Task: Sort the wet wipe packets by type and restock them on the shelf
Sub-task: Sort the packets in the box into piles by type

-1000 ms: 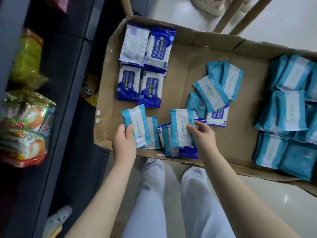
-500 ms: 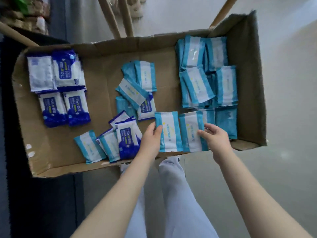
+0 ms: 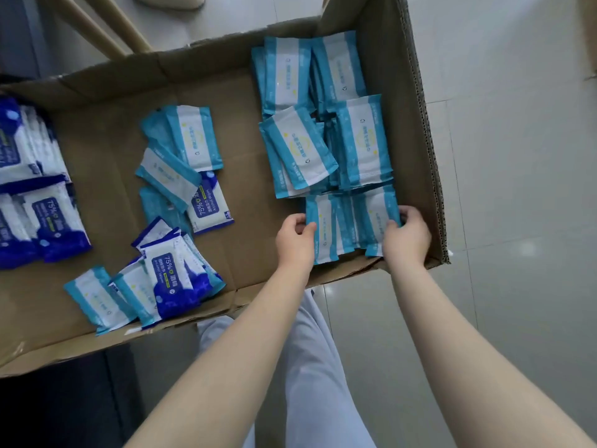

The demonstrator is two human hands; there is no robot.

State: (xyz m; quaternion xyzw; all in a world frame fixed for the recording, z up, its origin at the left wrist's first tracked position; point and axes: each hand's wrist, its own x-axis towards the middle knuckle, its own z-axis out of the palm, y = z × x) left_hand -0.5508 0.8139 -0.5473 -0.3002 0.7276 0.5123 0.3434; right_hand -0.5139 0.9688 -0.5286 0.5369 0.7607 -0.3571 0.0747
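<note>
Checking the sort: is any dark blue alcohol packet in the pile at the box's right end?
No, only light blue packets show in the right-end pile; dark blue packets lie further left.

- A dark-blue packet (image 3: 211, 205) in the middle of the frame carries "75%" in large figures with "Alcohol Wipes" beside it, printed sideways on a blue panel. Its Chinese characters are too small to read.
- A second dark-blue packet (image 3: 171, 273), on the small heap at lower left of centre, shows the same "75%" and "Alcohol Wipes".
- A third dark-blue packet (image 3: 53, 218) at the left edge shows "75%"; the rest of its label is blurred.
- The light-blue packets (image 3: 365, 147) at upper right bear a round yellow emblem and Chinese print, none of it legible.
- The near packets (image 3: 326, 227), one pinched by the left hand (image 3: 295, 236) and one gripped by the right hand (image 3: 407, 236), show only blurred print.
</note>
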